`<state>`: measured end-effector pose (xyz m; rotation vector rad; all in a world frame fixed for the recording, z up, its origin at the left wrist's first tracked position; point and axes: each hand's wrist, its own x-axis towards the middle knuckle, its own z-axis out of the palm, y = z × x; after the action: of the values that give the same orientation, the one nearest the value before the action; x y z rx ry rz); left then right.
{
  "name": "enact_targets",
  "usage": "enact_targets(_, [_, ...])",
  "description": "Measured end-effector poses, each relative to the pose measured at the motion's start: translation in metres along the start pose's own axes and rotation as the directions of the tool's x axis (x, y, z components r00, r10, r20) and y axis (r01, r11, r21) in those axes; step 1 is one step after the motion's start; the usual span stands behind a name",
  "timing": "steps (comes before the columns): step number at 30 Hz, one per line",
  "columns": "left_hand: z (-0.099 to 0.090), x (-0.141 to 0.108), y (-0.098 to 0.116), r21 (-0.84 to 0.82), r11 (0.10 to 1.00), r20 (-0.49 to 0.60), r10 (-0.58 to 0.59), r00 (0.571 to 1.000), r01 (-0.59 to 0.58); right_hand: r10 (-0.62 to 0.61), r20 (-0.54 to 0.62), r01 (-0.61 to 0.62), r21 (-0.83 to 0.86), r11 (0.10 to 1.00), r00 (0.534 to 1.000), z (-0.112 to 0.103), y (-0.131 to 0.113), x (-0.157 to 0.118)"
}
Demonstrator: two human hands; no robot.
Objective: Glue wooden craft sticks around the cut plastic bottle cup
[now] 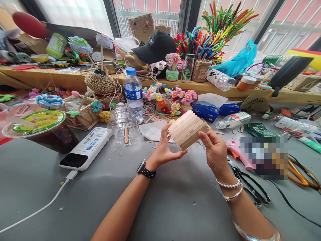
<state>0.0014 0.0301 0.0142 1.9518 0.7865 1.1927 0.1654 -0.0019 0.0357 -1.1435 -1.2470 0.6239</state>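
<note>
A row of wooden craft sticks point(187, 129) lies side by side over what looks like a clear plastic piece, its lower edge just showing beneath them. My left hand point(162, 150) grips this craft-stick piece from the left, thumb below and fingers at its upper edge. On the other side, my right hand point(216, 150) pinches its right edge between thumb and fingers. Whether the right fingertips hold a separate stick is hidden. A cut clear plastic bottle point(117, 120) with a single craft stick point(126, 135) on it lies left of my hands.
A pink glue gun point(240, 155), black-framed glasses point(253, 187) and orange-handled scissors point(298, 174) lie to the right. At left are a lidded drink cup point(50, 134) and a white power bank point(86, 149) with a cable. A water bottle point(133, 95) and tissue pack point(207, 111) stand behind.
</note>
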Motion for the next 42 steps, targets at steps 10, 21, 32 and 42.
enact_targets(10, [0.001, -0.001, 0.0, -0.095, 0.993, 0.02, -0.073, 0.997, 0.074, 0.016, -0.001, -0.016, 0.022, 1.0, 1.0, -0.001, 0.003, 0.0])
enact_targets(21, [0.007, 0.003, -0.012, -0.456, 0.821, 0.201, -0.279, 0.939, 0.342, 0.026, -0.083, -0.022, 0.042, 0.999, 0.996, 0.005, 0.01, -0.002])
enact_targets(32, [0.0, 0.004, -0.007, -0.478, 0.835, 0.111, -0.251, 0.962, 0.273, 0.071, 0.079, -0.081, 0.13, 0.988, 0.994, 0.004, 0.001, -0.001])
enact_targets(42, [-0.003, 0.004, 0.004, -0.46, 0.85, 0.108, -0.232, 0.967, 0.256, 0.096, 0.153, -0.114, 0.114, 0.987, 0.984, 0.0, 0.003, -0.001])
